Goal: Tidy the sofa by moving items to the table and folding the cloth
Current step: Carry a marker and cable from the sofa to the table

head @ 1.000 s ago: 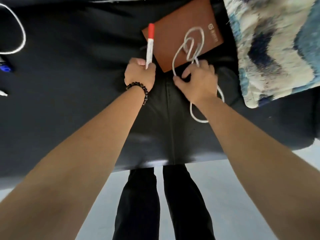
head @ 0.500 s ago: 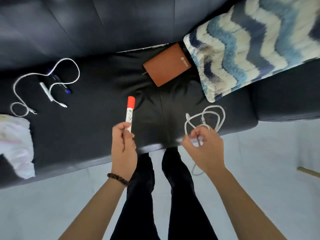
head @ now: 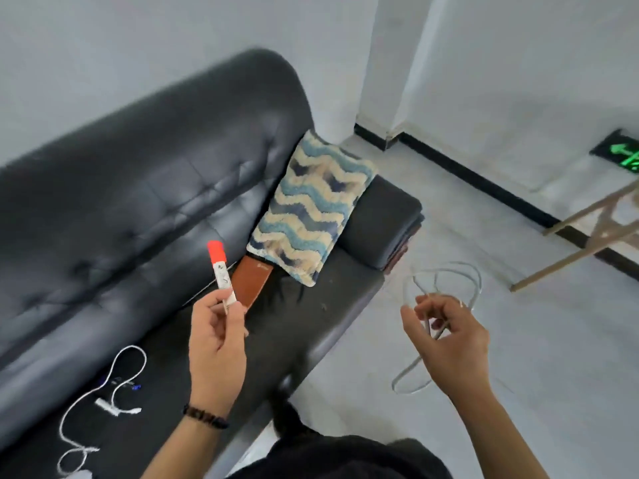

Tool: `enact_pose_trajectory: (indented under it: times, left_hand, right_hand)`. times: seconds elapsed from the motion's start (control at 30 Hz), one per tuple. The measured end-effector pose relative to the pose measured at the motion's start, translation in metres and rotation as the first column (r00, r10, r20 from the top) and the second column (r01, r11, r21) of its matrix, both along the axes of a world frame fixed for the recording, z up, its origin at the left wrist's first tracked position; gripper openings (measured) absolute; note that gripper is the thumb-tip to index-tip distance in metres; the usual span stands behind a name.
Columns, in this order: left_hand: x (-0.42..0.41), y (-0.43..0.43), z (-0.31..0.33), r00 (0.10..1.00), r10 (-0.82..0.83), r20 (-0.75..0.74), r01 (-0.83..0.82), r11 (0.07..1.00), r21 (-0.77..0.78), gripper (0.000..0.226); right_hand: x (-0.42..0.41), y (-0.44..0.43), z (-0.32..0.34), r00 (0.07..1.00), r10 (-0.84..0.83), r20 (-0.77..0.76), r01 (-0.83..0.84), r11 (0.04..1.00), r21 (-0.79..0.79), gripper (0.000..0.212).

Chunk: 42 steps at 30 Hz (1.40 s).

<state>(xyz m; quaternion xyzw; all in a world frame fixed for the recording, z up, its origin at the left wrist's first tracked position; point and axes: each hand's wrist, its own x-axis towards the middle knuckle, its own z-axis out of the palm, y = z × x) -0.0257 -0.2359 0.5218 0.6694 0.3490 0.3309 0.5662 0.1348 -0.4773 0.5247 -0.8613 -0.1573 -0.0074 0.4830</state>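
My left hand (head: 216, 344) is shut on a white marker with a red cap (head: 220, 271), held upright above the sofa seat. Out over the floor, my right hand (head: 449, 337) grips a looped white cable (head: 446, 278) whose loose end dangles below it. A brown notebook (head: 250, 283) lies on the black sofa (head: 138, 202) seat, partly under a blue and cream wavy-patterned cushion (head: 314, 209). At the lower left of the seat lie another white cable (head: 103, 402) and a blue pen (head: 133, 387), mostly hidden.
A wooden frame leg (head: 587, 236) slants at the right over the pale floor. A green arrow sign (head: 626, 155) glows low on the wall. A white wall pillar stands behind the sofa's right armrest (head: 380, 219).
My view has swung up and to the right, away from the sofa front. Both hands have lifted off the seat, carrying the marker and the cable toward the floor side.
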Motion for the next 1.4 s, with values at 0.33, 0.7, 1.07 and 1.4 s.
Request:
enact_pose_trajectory:
  times: [0.33,0.7,1.07,1.4]
  left_hand:
    - [0.119,-0.215,0.014,0.936,-0.347,-0.053,0.35,0.933,0.082,0.028]
    - [0.265,-0.444,0.003,0.716,-0.681,-0.156,0.696,0.714,0.077,0.017]
    - [0.513,-0.691,-0.028,0.514,-0.851,-0.106,0.842,0.524,-0.128,0.029]
    - [0.704,-0.915,-0.021,0.304,-0.942,-0.142,0.947,0.315,-0.062,0.033]
  right_hand:
    - [0.016,-0.267,0.001,0.925,-0.375,-0.055,0.379,0.915,0.136,0.016]
    - [0.067,-0.494,-0.025,0.649,-0.744,-0.158,0.76,0.641,0.107,0.023]
    - [0.226,-0.714,-0.016,0.472,-0.878,-0.082,0.877,0.476,-0.056,0.027]
    - [0.33,-0.904,-0.023,0.205,-0.979,-0.008,0.978,0.205,0.043,0.025]
